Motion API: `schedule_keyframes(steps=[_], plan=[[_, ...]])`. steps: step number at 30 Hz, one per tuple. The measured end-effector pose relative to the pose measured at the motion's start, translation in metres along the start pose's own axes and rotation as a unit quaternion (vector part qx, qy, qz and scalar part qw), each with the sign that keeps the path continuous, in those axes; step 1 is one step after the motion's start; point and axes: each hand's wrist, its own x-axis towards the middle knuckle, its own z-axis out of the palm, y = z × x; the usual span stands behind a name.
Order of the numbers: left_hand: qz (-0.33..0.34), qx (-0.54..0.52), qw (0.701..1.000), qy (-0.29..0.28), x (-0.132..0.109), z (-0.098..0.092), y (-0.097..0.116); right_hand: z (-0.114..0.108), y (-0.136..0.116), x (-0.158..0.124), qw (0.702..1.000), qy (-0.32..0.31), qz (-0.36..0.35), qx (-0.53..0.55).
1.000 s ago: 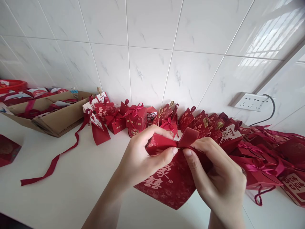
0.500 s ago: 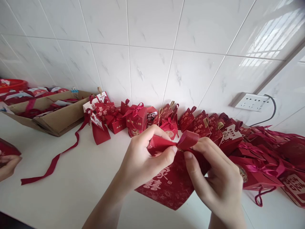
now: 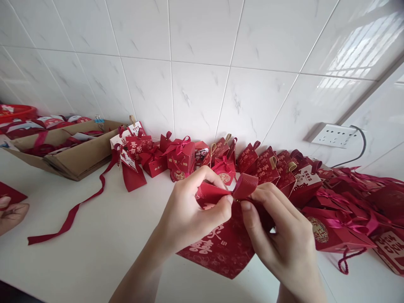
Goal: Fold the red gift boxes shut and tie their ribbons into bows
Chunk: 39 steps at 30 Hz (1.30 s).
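A red gift box [image 3: 221,248] with pale pink Chinese lettering is held up between both of my hands above the white table. My left hand [image 3: 195,210] pinches the top edge on its left side, thumb in front and fingers behind. On the right side, my right hand [image 3: 280,231] grips the top in the same way, its thumb pressed to the front panel. From the top, between the two thumbs, rises a dark red ribbon loop [image 3: 245,185]. The fingers behind the box are partly hidden.
Finished-looking red boxes [image 3: 181,158] line the tiled wall, with a larger pile [image 3: 344,219] at right. A cardboard box [image 3: 82,155] of ribbons stands left; a loose red ribbon [image 3: 71,216] trails from it. Another person's hand [image 3: 12,216] holds red card at far left. A power strip [image 3: 328,134] is on the wall.
My right hand has shifted slightly left, and the ribbon loop has moved a little left with it. The other person's hand and red card at far left have turned slightly.
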Motion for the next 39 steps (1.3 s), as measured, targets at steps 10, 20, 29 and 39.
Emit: schedule_keyframes(steps=[10,20,29,39], plan=[[-0.005,-0.009,1.000,0.012,0.001,-0.001,0.005,-0.003,-0.001,-0.002,1.000,0.009,0.002,0.020],[-0.037,-0.095,0.978,0.180,0.006,0.002,-0.005,-0.010,0.008,-0.001,0.988,-0.028,0.149,0.002],[-0.074,-0.238,0.963,0.106,0.010,-0.004,-0.017,0.022,0.044,0.007,0.866,0.111,0.375,0.312],[-0.084,-0.095,0.992,-0.009,0.003,0.014,-0.016,0.052,0.037,0.023,0.557,0.074,0.415,0.716]])
